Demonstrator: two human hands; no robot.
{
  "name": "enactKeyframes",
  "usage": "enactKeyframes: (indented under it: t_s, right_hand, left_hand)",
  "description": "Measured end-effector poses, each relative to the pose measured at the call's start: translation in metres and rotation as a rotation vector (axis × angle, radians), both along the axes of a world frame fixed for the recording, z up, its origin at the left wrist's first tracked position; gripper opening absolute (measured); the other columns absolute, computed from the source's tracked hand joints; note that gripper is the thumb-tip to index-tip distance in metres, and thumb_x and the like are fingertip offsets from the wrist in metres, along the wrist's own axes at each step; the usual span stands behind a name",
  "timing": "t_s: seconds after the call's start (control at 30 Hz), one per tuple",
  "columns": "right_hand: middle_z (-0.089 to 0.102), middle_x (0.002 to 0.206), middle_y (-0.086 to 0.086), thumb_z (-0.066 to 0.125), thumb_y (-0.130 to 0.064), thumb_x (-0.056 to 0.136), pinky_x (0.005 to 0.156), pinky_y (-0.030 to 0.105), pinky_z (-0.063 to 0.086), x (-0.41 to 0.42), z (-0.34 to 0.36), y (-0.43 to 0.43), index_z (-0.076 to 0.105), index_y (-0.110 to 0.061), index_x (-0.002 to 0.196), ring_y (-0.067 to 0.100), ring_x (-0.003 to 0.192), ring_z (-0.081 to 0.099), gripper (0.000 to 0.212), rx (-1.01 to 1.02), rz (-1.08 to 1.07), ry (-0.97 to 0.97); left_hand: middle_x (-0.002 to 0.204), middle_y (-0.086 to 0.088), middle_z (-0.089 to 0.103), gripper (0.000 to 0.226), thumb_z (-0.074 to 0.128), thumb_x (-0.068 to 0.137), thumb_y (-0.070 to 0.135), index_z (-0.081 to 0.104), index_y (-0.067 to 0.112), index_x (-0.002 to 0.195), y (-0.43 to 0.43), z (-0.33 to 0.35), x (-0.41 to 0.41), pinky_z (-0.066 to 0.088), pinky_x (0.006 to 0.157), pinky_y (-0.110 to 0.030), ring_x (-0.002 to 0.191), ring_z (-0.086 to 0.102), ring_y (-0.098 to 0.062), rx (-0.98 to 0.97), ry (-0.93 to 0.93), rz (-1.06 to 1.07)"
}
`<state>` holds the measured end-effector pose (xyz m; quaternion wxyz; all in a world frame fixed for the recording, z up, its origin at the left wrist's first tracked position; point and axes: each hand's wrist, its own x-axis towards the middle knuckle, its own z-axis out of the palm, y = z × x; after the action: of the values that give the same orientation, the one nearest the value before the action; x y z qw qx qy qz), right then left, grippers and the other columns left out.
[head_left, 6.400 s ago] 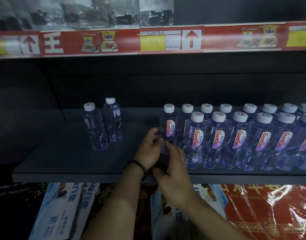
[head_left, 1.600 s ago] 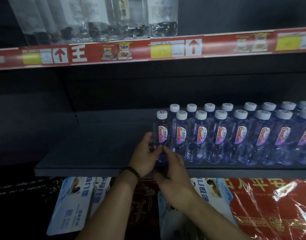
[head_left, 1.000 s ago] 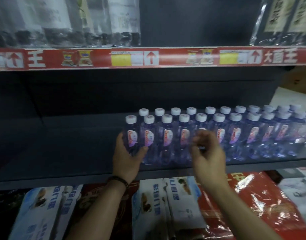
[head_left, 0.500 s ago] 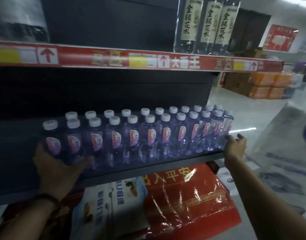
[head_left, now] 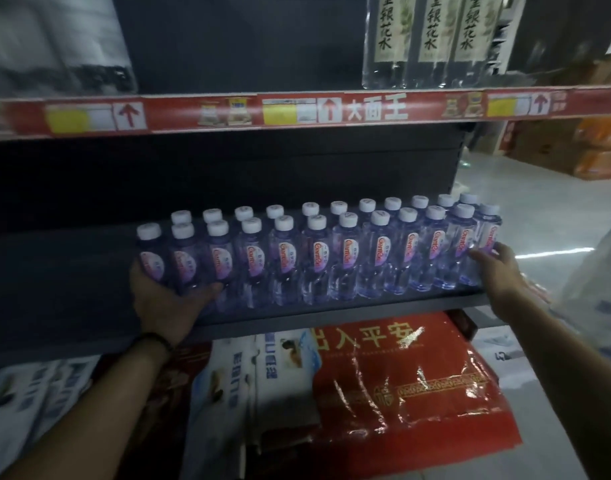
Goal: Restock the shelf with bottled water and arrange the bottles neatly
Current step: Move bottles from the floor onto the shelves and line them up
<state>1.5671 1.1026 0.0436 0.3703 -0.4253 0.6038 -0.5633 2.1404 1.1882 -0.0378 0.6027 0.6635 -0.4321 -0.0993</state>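
Two rows of small water bottles (head_left: 318,258) with white caps and pink labels stand close together on the dark shelf (head_left: 55,289). My left hand (head_left: 165,303) cups the left end of the front row. Its fingers wrap round the leftmost bottle (head_left: 151,251), and its thumb lies across the bases of the neighbouring bottles. At the right end, my right hand (head_left: 498,271) reaches in with straight fingers. They touch the lower part of the rightmost bottles (head_left: 489,233).
The shelf's left part holds no bottles. Above runs a red price strip (head_left: 297,110) with tall bottles (head_left: 432,39) on the upper shelf. Below the shelf lie a red plastic-wrapped pack (head_left: 401,382) and blue-white packs (head_left: 262,375). A white bag (head_left: 601,282) and the aisle floor are on the right.
My hands left the end bottle they both held and spread apart. The left stayed at the row's left end and the right went to its right end. The view swung right.
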Motion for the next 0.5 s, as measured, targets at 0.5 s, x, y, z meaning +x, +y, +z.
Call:
enactKeyframes:
  t_s: [0.5]
  right_hand:
    - [0.036, 0.152, 0.016, 0.076, -0.034, 0.095, 0.111, 0.048, 0.047, 0.152, 0.057, 0.096, 0.039, -0.014, 0.151, 0.036, 0.135, 0.047, 0.07, -0.157, 0.139, 0.699]
  left_hand:
    - [0.164, -0.003, 0.008, 0.114, 0.088, 0.066, 0.059, 0.015, 0.053, 0.153, 0.105, 0.125, -0.075, 0.029, 0.12, -0.058, 0.149, 0.019, -0.04, 0.351, -0.417, -0.024]
